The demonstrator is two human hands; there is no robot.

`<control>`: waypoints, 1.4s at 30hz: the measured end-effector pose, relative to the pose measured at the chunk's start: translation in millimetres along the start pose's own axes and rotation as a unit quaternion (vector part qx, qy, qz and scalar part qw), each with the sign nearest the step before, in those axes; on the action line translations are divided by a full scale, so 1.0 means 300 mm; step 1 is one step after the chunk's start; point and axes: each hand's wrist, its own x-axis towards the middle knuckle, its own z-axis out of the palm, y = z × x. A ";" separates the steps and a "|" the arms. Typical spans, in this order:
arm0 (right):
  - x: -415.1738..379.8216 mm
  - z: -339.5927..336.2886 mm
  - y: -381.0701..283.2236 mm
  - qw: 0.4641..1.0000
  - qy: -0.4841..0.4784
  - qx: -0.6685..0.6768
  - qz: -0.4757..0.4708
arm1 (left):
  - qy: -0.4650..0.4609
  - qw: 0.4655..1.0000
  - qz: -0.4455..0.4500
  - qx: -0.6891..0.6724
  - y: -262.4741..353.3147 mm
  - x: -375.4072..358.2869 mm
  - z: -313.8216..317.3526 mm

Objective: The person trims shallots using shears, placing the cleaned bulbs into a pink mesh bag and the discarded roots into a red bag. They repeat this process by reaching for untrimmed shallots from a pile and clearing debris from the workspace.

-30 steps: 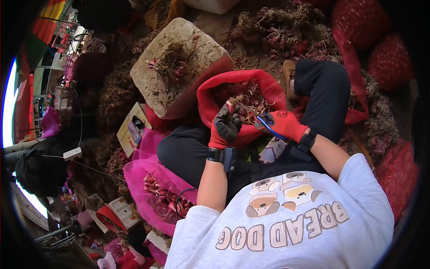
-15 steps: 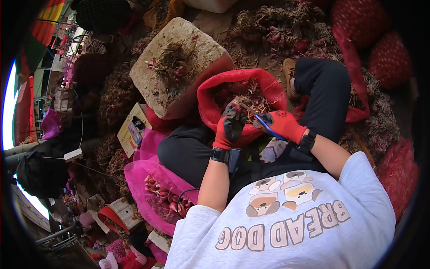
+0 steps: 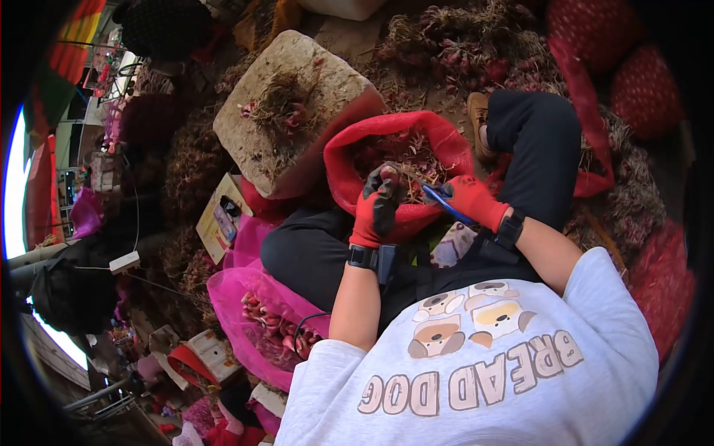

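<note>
My left hand (image 3: 378, 207), in a red glove with a dark palm, is closed around a shallot (image 3: 387, 172) whose reddish top shows at the fingertips. My right hand (image 3: 476, 201), gloved the same way, grips blue-handled scissors (image 3: 451, 206). Their blades point left toward the shallot. Both hands are above a red mesh sack (image 3: 343, 160) with its mouth rolled open, holding dry trimmings (image 3: 428, 160). Beside my left knee, a pink mesh bag (image 3: 230, 293) holds several trimmed shallots (image 3: 275, 327).
A pale block (image 3: 245, 123) with a clump of dried shallots (image 3: 286, 104) stands beyond the sack. More bunches (image 3: 476, 52) cover the ground ahead. Full red sacks (image 3: 647, 93) stand at the far right. A printed card (image 3: 219, 215) with a dark object lies left of my knee.
My left hand has turned slightly, and the shallot's reddish top now shows at its fingertips. The scissors have shifted slightly in my right hand, their blades still toward the left hand.
</note>
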 end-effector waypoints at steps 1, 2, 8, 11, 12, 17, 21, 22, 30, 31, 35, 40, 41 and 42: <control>0.003 -0.001 0.011 1.000 -0.008 0.015 -0.003 | 0.005 0.998 0.037 0.042 0.006 0.001 0.004; 0.006 -0.005 0.018 0.999 -0.015 0.030 -0.007 | 0.010 0.994 0.075 0.084 0.009 0.003 0.007; -0.027 -0.029 -0.012 0.993 -0.038 0.102 -0.047 | 0.111 0.943 0.245 0.197 0.025 0.012 0.038; -0.040 -0.048 -0.030 0.995 -0.007 0.074 -0.068 | 0.121 0.907 0.280 0.291 0.022 0.006 0.024; -0.041 -0.049 -0.033 0.995 0.016 0.055 -0.080 | 0.126 0.895 0.291 0.314 0.019 0.011 0.014; -0.052 -0.056 -0.052 0.996 0.054 -0.005 -0.075 | 0.137 0.841 0.324 0.412 0.036 0.008 0.025; -0.040 -0.056 -0.046 0.998 0.010 -0.046 -0.030 | 0.136 0.786 0.364 0.481 0.049 0.004 0.053; -0.029 -0.043 -0.028 0.999 -0.008 -0.028 -0.030 | 0.136 0.783 0.369 0.482 0.050 0.002 0.059; 0.037 0.026 0.084 0.993 -0.072 0.089 0.003 | 0.084 0.809 0.377 0.444 0.049 0.013 0.055; 0.051 0.042 0.089 0.962 -0.106 0.253 0.017 | 0.072 0.840 0.349 0.409 0.038 0.022 0.032; 0.101 0.037 0.038 0.744 -0.174 0.644 0.038 | 0.013 0.873 0.299 0.385 0.024 0.007 0.065; 0.126 -0.011 -0.036 0.690 -0.185 0.700 0.009 | -0.031 0.919 0.234 0.315 -0.011 0.001 0.107; 0.137 0.004 -0.029 0.684 -0.180 0.707 0.002 | 0.011 0.937 0.208 0.280 -0.022 0.000 0.096; 0.142 0.015 -0.020 0.679 -0.176 0.713 -0.004 | 0.054 0.952 0.181 0.242 -0.022 -0.007 0.099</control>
